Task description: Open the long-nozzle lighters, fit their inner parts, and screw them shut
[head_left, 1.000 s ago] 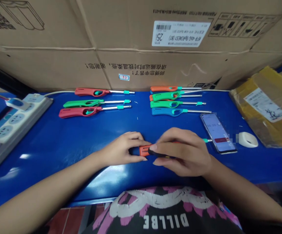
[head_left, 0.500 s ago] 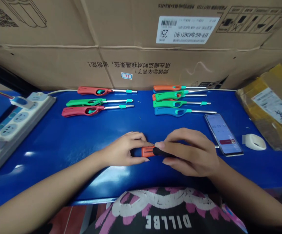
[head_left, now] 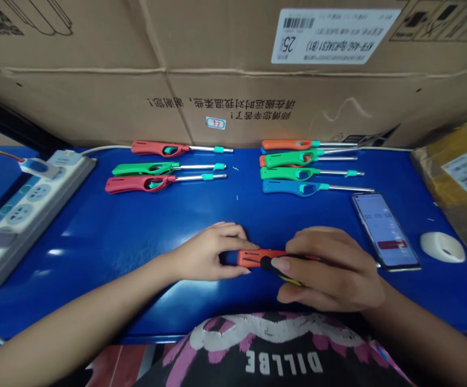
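Observation:
An orange gas lighter (head_left: pixel 253 257) lies on the blue tabletop in front of me, its front part hidden behind my right hand. My left hand (head_left: pixel 213 252) closes thumb and fingers around the lighter's rear end, from both sides. In my right hand (head_left: pixel 333 269) is a black-and-yellow screwdriver (head_left: pixel 272 265), gripped by its handle, with the rounded black end pointing left over the lighter. The screwdriver's tip is out of sight under my fingers. Beyond my hands lie a red lighter (head_left: pixel 136 184), a green lighter (head_left: pixel 142 169) and a blue lighter (head_left: pixel 284 187).
A big cardboard box (head_left: pixel 225 86) walls off the back. On the left is a power strip (head_left: pixel 35 207). To the right are a phone (head_left: pixel 386 231), a white mouse-shaped object (head_left: pixel 443 247) and a taped carton (head_left: pixel 459 188). Several more lighters (head_left: pixel 287 144) lie at the back right.
My right hand has shifted right and toward me with the screwdriver, whose yellow part now shows. More of the orange lighter is uncovered. The camera view has shifted slightly.

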The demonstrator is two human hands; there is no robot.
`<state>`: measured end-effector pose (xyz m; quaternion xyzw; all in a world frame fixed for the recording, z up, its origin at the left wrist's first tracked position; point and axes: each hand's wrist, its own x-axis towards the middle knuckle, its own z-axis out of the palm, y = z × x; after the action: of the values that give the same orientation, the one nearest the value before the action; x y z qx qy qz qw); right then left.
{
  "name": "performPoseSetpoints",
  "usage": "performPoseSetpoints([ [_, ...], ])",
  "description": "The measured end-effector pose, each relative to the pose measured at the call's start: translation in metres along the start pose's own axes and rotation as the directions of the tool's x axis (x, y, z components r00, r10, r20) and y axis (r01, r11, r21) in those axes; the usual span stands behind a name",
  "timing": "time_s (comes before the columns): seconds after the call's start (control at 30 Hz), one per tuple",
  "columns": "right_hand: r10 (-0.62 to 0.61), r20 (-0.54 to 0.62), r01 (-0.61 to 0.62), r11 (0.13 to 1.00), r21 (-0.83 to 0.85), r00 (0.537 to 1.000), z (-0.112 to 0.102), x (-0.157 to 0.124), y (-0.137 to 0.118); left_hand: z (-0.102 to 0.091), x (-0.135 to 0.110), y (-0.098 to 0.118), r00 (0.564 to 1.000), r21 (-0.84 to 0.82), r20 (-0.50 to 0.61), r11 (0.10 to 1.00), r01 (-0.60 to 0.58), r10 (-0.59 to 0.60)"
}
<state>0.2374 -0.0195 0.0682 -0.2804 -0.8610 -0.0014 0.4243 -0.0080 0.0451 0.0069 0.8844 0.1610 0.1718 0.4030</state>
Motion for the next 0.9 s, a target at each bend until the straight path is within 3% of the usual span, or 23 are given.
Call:
performPoseSetpoints([
  [0.2, -0.011, 0.057, 0.0, 0.98, 0.2, 0.998, -0.001, 0.002, 0.0, 0.001, -0.001, -0.001, 1.0, -0.019, -0.026, 1.0, 0.001, -0.002],
  [0.4, 0.081, 0.061, -0.082, 0.997, 0.013, 0.995, -0.003, 0.002, -0.004, 0.003, -0.001, -0.001, 0.999, 0.005, -0.05, 1.0, -0.002, 0.002],
  [0.6, 0.095, 0.105, -0.114, 0.975, 0.189, 0.99, -0.001, 0.007, -0.008, 0.005, -0.002, -0.002, 0.997, 0.014, -0.078, 1.0, -0.009, 0.01],
  [0.8, 0.146, 0.116, -0.139, 0.988, -0.065, 0.982, -0.003, 0.016, -0.012, 0.004, 0.0, 0.001, 0.997, 0.016, -0.065, 0.999, 0.038, -0.037],
  [0.9, 0.078, 0.187, -0.072, 0.997, -0.041, 0.979, -0.005, 0.019, -0.012, 0.005, -0.001, 0.001, 0.996, 0.005, -0.075, 0.999, 0.039, -0.039],
])
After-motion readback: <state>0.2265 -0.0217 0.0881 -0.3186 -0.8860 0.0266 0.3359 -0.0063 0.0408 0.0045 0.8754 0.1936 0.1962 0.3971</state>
